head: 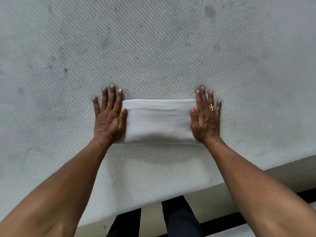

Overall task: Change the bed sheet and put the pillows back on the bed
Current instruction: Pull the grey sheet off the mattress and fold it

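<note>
A folded white sheet (pixel 158 121) lies as a neat rectangle on the bare mattress (pixel 153 48), a short way in from its near edge. My left hand (pixel 109 115) lies flat on the sheet's left end with straight, spread fingers that reach onto the mattress. My right hand (pixel 206 117), with a gold ring on one finger, lies flat on the sheet's right end in the same way. No pillows are in view.
The mattress has a dotted grey-white cover with faint dark stains and fills most of the view. Its near edge (pixel 196 185) runs across the bottom. My dark trouser legs (pixel 177 218) stand against it, and a black strip (pixel 222 221) shows on the floor at the lower right.
</note>
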`<state>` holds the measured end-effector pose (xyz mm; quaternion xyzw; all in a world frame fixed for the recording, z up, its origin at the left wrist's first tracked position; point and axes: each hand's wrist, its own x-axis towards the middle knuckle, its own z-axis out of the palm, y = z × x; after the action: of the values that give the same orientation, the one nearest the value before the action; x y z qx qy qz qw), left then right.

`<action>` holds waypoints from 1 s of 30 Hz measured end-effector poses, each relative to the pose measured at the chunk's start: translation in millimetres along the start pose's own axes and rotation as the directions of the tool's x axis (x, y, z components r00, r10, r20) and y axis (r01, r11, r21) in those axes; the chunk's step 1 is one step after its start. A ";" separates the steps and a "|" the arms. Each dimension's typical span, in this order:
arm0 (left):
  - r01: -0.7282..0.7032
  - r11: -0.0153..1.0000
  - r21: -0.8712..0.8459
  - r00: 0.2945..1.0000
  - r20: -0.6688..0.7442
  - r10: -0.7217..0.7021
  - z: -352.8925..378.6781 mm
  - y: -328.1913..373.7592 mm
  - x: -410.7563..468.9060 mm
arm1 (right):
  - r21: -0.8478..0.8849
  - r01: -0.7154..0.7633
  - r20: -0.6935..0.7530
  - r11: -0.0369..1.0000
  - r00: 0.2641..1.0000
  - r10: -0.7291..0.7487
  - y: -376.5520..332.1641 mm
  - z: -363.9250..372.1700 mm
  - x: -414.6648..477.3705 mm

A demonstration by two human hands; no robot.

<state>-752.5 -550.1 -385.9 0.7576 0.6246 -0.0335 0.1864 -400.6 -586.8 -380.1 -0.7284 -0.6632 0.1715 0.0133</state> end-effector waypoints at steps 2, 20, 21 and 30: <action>-0.003 1.000 0.008 1.000 -0.021 0.003 7.5 -2.8 2.2 | 0.024 -0.008 -0.034 1.000 0.999 0.009 0.2 7.7 1.8; 0.299 -0.697 -0.651 0.511 0.726 -0.459 -9.8 176.0 -90.2 | -0.045 -0.050 0.307 0.998 0.950 0.061 -11.0 -56.6 4.1; 0.245 -0.733 -0.635 0.541 0.717 -0.440 -9.1 183.9 -80.3 | -0.059 -0.053 0.324 0.997 0.944 0.069 -11.9 -56.7 2.8; 0.219 -0.627 -0.748 0.428 0.651 -0.627 -64.7 148.2 -111.3 | -0.015 -0.077 0.754 0.997 0.654 0.062 -55.2 -107.4 -54.8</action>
<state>-646.4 -655.3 -258.7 -0.1458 0.6975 0.4563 0.5329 -428.3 -611.0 -252.8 -0.6165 -0.5790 0.4644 -0.2625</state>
